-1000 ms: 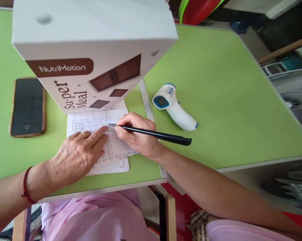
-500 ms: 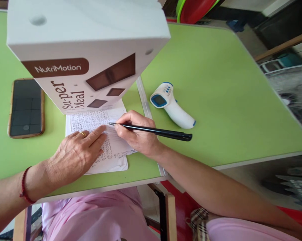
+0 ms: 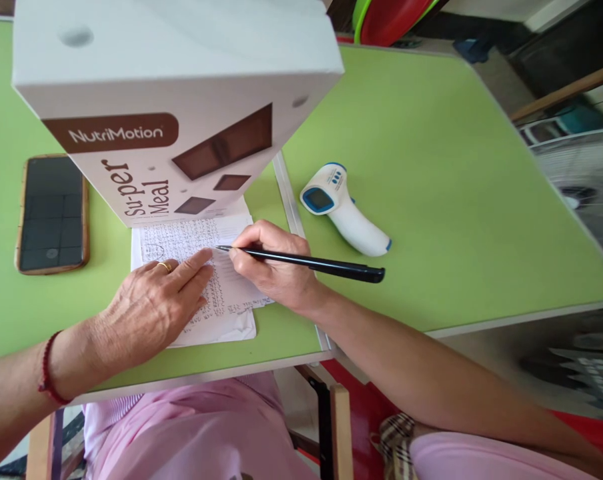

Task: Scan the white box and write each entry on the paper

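A black pen [image 3: 321,261] is pinched in my right hand [image 3: 276,270], its tip down at the handwritten sheet of paper [image 3: 236,290]. My left hand [image 3: 154,307] lies flat across the lower left of the sheet, fingers stretched out towards the pen tip. Rows of small dark writing fill much of the page. Under it sticks out the corner of another white sheet [image 3: 239,328]. The white NutriMotion box [image 3: 156,157] stands upright just behind the paper and hides its top edge.
To the left of the box lies a phone [image 3: 54,213] in a brown case. A white and blue infrared thermometer [image 3: 344,210] rests right of my right hand. The green table [image 3: 446,193] has a white seam and edge. Beyond it, at right, stands a fan [image 3: 581,180].
Hardly anything differs. Both hands, the pen and the paper keep their places, with only a very slight shift of the pen's rear end.
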`<state>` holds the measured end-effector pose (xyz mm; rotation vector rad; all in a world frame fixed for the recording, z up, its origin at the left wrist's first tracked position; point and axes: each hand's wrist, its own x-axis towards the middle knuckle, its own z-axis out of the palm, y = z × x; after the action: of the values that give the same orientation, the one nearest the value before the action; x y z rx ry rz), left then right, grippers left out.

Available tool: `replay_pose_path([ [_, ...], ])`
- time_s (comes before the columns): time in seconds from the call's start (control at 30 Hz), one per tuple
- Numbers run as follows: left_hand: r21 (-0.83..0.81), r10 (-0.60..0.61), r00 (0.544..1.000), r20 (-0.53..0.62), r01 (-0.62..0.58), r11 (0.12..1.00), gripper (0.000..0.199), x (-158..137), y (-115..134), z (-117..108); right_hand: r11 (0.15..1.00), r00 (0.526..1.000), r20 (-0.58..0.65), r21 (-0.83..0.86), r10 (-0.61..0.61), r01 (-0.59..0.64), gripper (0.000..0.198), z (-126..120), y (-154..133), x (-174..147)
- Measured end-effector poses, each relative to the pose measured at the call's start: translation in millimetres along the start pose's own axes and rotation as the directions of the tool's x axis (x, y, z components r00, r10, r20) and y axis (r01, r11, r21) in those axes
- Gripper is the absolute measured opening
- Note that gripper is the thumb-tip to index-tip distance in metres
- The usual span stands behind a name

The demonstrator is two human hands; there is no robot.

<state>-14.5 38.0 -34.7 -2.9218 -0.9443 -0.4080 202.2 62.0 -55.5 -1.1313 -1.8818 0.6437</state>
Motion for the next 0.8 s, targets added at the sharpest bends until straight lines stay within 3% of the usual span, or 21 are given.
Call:
replay_pose_path([
  [0.37, -0.006, 0.005, 1.0, -0.004, -0.005, 1.0, 0.026, 1.3, 0.0, -1.0, 0.999, 0.999, -0.008, -0.033, 0.032, -0.033, 0.013, -0.3, 0.6, 0.0],
  [0.8, 0.018, 0.015, 1.0, 0.01, -0.015, 1.0, 0.024, 0.9, -0.8, -0.8, 0.999, 1.0, -0.019, -0.033, -0.014, 0.013, 0.016, 0.7, -1.2, 0.7],
])
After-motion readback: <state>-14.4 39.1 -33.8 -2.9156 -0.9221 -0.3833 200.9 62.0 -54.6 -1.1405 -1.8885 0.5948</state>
